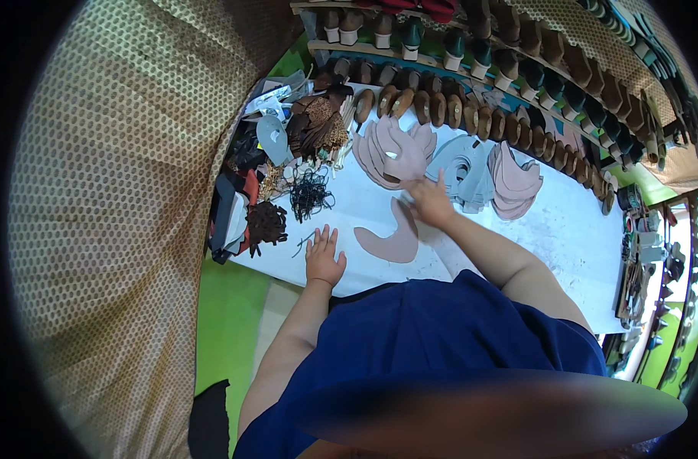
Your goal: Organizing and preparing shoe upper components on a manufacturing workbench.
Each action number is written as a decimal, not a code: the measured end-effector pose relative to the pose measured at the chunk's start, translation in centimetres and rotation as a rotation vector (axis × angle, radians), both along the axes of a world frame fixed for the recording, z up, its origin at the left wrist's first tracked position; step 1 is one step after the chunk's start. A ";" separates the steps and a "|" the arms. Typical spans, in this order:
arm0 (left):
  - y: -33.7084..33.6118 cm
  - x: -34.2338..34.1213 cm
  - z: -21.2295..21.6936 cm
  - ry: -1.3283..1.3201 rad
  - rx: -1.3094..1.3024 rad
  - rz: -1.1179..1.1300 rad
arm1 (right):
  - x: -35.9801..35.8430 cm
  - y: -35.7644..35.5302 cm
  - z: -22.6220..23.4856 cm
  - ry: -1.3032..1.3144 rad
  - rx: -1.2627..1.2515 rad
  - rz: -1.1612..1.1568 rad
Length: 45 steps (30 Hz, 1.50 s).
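My left hand lies flat on the white table, fingers spread, holding nothing, near a few thin dark strips. My right hand reaches across to the near edge of a stack of pinkish-beige curved shoe-upper pieces. Its fingers are stretched apart; a slight blur hides whether they touch the stack. Between my hands lies a single curved pinkish-beige piece, its upper tip just beside my right hand. Beyond that hand are a stack of grey cut pieces and another pinkish-beige stack.
Leopard-print scraps, a tangle of black cords and a brown heap crowd the table's left end. Rows of shoe forms and heeled shoes line the back. A patterned curtain hangs at left.
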<state>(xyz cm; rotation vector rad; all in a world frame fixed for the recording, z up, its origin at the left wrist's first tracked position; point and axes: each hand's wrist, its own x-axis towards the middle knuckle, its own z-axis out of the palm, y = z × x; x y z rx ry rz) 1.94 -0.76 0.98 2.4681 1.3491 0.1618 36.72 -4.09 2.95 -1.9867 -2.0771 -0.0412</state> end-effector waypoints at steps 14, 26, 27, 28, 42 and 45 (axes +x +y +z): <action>0.1 0.1 0.0 0.018 -0.027 0.004 | 7.9 11.6 9.3 0.675 -0.144 -0.254; 0.2 0.3 0.2 0.002 -0.021 0.004 | 6.4 15.6 11.0 -0.227 0.138 -0.194; 0.2 0.3 0.3 0.002 -0.021 0.002 | 6.1 15.4 9.1 -0.260 0.069 -0.156; 0.2 0.3 0.3 0.004 -0.025 0.004 | 5.5 15.0 7.2 -0.293 0.000 -0.118; 0.3 -0.4 -0.3 -0.025 0.003 -0.020 | -2.0 -0.2 -2.4 -0.072 -0.153 -0.034; 0.3 -0.4 -0.4 -0.021 0.002 -0.020 | -2.0 -5.3 -2.8 -0.095 -0.147 0.163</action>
